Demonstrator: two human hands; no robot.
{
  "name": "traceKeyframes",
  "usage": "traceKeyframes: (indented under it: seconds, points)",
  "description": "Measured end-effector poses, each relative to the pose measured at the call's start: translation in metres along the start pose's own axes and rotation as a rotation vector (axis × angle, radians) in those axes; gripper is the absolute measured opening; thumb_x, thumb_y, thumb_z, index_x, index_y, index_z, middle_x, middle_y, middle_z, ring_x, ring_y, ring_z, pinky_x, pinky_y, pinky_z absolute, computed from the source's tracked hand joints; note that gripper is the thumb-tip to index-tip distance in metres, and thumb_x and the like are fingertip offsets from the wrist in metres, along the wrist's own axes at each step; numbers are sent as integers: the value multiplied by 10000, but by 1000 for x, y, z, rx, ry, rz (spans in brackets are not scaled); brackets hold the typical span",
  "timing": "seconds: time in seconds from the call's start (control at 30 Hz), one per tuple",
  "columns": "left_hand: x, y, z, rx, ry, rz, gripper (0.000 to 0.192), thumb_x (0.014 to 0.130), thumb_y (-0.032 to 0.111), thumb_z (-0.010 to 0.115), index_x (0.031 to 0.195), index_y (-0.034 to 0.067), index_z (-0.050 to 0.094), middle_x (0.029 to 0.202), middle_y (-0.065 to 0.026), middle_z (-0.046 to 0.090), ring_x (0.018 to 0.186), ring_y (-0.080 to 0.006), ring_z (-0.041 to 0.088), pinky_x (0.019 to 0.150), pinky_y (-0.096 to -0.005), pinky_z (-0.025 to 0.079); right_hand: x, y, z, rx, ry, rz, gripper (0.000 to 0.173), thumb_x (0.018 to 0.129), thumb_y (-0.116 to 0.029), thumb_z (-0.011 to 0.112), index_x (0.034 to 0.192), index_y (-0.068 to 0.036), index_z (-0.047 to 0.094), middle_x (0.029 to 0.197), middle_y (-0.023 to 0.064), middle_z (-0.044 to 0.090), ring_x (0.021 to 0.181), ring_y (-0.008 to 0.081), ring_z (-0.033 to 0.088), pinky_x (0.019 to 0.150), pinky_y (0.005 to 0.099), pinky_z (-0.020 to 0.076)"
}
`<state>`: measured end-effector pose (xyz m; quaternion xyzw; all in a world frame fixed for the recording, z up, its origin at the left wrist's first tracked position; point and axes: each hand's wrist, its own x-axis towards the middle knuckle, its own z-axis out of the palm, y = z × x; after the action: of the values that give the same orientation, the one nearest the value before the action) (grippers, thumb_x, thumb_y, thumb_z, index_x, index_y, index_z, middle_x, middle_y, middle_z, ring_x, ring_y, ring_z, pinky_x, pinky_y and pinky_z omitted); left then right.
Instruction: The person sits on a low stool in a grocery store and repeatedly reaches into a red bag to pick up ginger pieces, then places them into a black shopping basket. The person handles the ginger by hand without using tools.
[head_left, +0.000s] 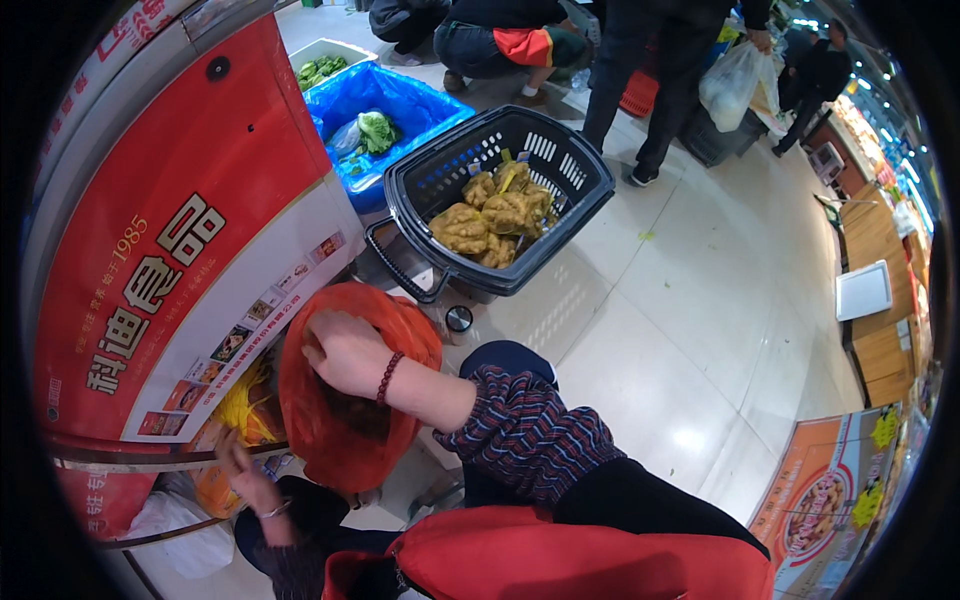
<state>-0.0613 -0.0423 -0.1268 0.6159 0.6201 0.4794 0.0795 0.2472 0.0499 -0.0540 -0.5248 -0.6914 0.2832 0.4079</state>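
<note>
My right hand (343, 354), with a dark red bead bracelet at the wrist, is over the mouth of a red plastic bag (337, 457). Its fingers are bent down and partly hidden, so what they hold does not show. Dark contents are dimly visible inside the bag. To the lower left, my left hand (246, 474) has its fingers apart and appears to hold nothing. It is beside orange packages with yellow strips (251, 401). Beyond the red bag stands a black plastic basket (551, 251) holding net bags of knobbly, ginger-like roots (499, 210).
A red and white printed panel (187, 187) curves along the left. Behind the basket are a blue-lined crate (439, 105) with a leafy vegetable and a white crate (360, 51) of greens. People crouch and stand beyond. A round black-rimmed object (458, 319) lies on the tiled floor (675, 300).
</note>
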Motion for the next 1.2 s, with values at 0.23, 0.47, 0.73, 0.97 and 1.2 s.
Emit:
traceKeyframes:
  seconds: [0.23, 0.47, 0.73, 0.97, 1.2]
  points:
    - [-10, -34, -158, 215, 390, -424, 392, 1054, 245, 395, 1204, -39, 618, 1199, -128, 618, 1156, -251, 561, 1037, -374, 418, -2, -1, 8, 74, -4, -48, 149, 839, -142, 645, 907, -15, 607, 924, 181, 635, 906, 384, 611, 818, 463, 497]
    - [-112, -187, -169, 42, 217, -487, 268, 960, 198, 535, 1128, 5, 616, 1063, -159, 663, 979, -251, 638, 848, -370, 504, 0, 10, 11, -480, -191, -660, 119, 825, -98, 536, 810, -26, 629, 911, 169, 632, 895, 324, 615, 777, 426, 513]
    - [-121, -236, -56, -335, 426, -1101, 520, 975, 479, 523, 803, 7, 656, 689, -94, 671, 612, -173, 642, 541, -317, 463, -5, 21, 29, -5, -326, 35, 185, 939, -115, 611, 1052, 30, 624, 938, 154, 679, 887, 223, 652, 823, 318, 493]
    - [-84, -267, -43, 45, 142, -703, 297, 877, 293, 672, 942, 4, 689, 832, -124, 709, 798, -214, 692, 712, -338, 537, 0, 19, 35, -43, -401, 127, 216, 952, -87, 581, 1121, 46, 600, 1026, 137, 666, 972, 197, 626, 892, 309, 477]
    - [-60, -297, -25, 448, 93, -937, 668, 762, 330, 775, 1270, -28, 528, 1104, -287, 630, 1033, -421, 621, 878, -445, 515, 1, 21, 38, -106, -430, 145, 208, 968, -91, 582, 1141, 24, 592, 1026, 112, 650, 970, 178, 620, 887, 301, 480]
